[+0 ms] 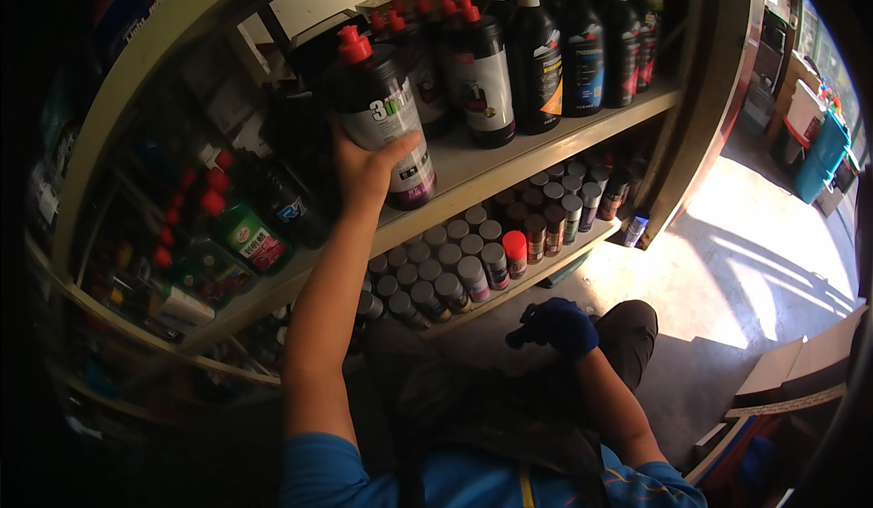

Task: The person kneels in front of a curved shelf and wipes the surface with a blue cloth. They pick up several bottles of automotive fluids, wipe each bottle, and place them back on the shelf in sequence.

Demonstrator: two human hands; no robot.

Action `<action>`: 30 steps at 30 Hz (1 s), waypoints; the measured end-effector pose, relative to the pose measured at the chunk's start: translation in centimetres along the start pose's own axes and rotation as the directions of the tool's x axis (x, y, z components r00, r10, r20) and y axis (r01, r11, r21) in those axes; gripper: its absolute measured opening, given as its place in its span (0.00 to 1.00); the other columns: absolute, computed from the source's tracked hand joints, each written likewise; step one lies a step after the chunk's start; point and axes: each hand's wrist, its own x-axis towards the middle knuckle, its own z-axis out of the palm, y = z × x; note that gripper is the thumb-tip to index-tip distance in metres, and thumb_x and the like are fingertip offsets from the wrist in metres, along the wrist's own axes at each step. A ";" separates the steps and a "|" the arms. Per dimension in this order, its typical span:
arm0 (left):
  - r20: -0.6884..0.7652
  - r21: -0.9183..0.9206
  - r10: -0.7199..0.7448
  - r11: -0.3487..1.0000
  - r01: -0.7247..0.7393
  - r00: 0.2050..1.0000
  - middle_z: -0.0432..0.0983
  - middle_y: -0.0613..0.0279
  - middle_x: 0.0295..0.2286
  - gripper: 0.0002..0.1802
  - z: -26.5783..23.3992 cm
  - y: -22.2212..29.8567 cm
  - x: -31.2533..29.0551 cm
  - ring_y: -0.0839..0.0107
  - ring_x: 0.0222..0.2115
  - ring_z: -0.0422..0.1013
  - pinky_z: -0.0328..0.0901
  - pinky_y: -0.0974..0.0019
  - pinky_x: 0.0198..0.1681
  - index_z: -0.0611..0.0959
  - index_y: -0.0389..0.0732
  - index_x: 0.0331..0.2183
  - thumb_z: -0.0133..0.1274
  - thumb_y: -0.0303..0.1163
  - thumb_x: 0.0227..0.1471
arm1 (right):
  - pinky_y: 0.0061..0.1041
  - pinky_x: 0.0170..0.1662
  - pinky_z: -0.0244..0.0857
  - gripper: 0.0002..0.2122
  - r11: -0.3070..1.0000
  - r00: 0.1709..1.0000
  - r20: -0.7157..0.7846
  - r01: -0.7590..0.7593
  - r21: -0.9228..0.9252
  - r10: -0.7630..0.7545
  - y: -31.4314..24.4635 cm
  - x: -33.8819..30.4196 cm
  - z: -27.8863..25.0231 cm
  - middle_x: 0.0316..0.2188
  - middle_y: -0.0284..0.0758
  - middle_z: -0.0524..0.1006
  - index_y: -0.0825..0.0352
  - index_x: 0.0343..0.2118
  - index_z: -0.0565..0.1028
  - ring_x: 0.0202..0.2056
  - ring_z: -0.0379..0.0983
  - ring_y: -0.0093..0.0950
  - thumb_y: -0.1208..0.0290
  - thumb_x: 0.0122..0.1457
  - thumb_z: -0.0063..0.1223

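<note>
1. Your left hand (368, 170) grips a red-capped bottle (380, 115), slightly tilted, at the upper shelf's (546, 151) front edge; can't tell if its base touches.
2. Your right hand (558, 324), blue-gloved, hangs curled near your knee (632, 331); can't tell if it holds anything.
3. Spray cans (473, 276) stand below the bottle.

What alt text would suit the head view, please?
A left hand grips a black, red-capped bottle at a shelf of similar bottles, above rows of mostly grey-capped cans; the blue-gloved right hand is near a knee.
</note>
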 end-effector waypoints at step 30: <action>0.600 0.792 0.014 -0.152 -0.591 0.800 0.63 0.64 0.55 0.13 0.2 -9.2 -0.4 0.65 0.65 0.43 0.38 0.15 0.51 0.79 0.44 0.40 0.46 0.29 0.52 | 0.31 0.24 0.66 0.04 0.925 0.905 -0.218 0.326 -0.198 -0.365 7.5 2.0 4.5 0.19 0.39 0.74 0.66 0.15 0.73 0.21 0.73 0.34 0.76 0.41 0.57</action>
